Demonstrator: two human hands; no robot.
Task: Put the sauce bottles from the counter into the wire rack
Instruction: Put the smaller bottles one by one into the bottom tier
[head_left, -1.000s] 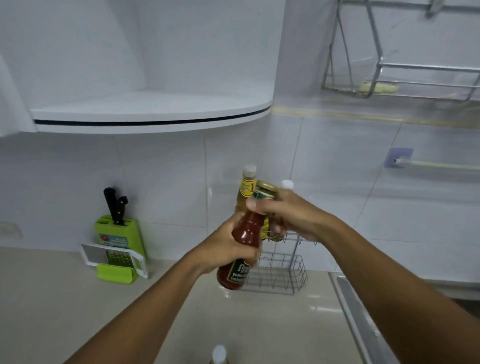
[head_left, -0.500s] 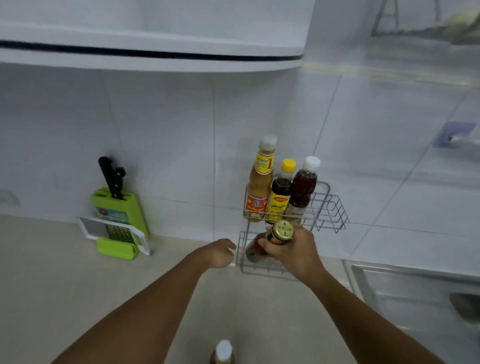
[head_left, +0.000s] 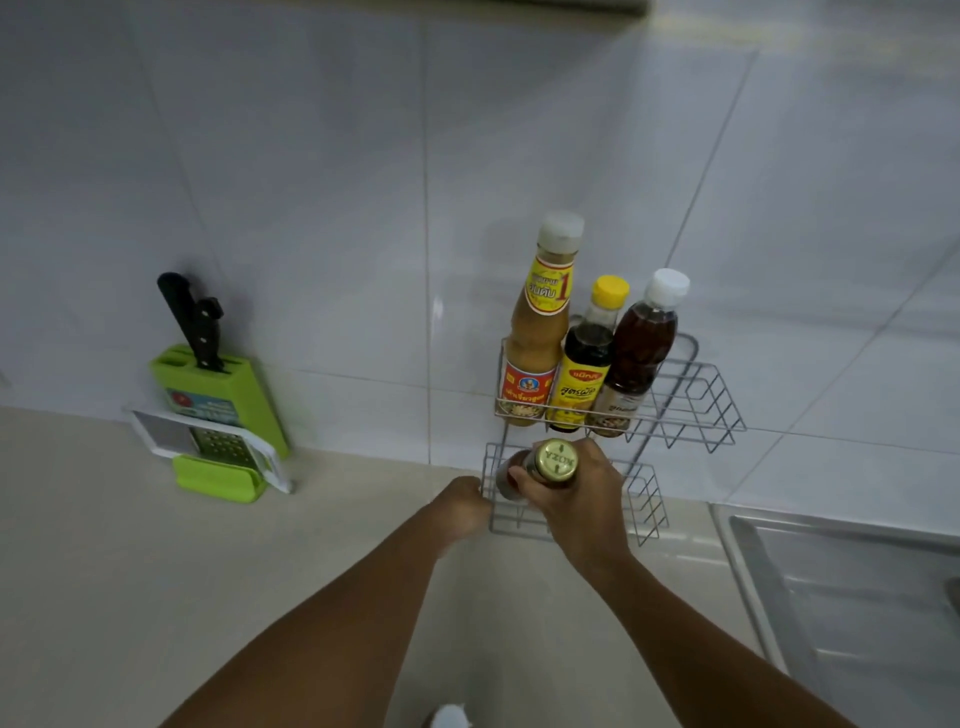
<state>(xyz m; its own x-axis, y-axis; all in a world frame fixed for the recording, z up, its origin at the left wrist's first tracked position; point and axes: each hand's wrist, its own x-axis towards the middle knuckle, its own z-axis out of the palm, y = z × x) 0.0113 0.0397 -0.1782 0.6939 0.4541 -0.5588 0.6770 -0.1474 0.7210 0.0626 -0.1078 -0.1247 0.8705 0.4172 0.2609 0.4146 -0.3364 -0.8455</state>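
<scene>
Hiding bottle (head_left: 511, 475) body: right hand (head_left: 576, 493); rack (head_left: 649, 512)

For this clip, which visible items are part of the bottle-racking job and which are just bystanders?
Job: wire rack; gold-capped bottle in the right hand; left hand; three racked bottles: tan sauce, yellow-capped, white-capped dark; white cap at bottom edge.

Bystanders: green knife block; grater; sink.

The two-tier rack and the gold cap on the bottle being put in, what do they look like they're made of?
The rack looks like thin metal wire, silver-grey, perhaps coated: open welded grid, see-through. The gold cap looks like shiny metal, with printed lettering and a bright sheen, though metallised plastic is possible. The right hand grips the bottle just below it.
</scene>
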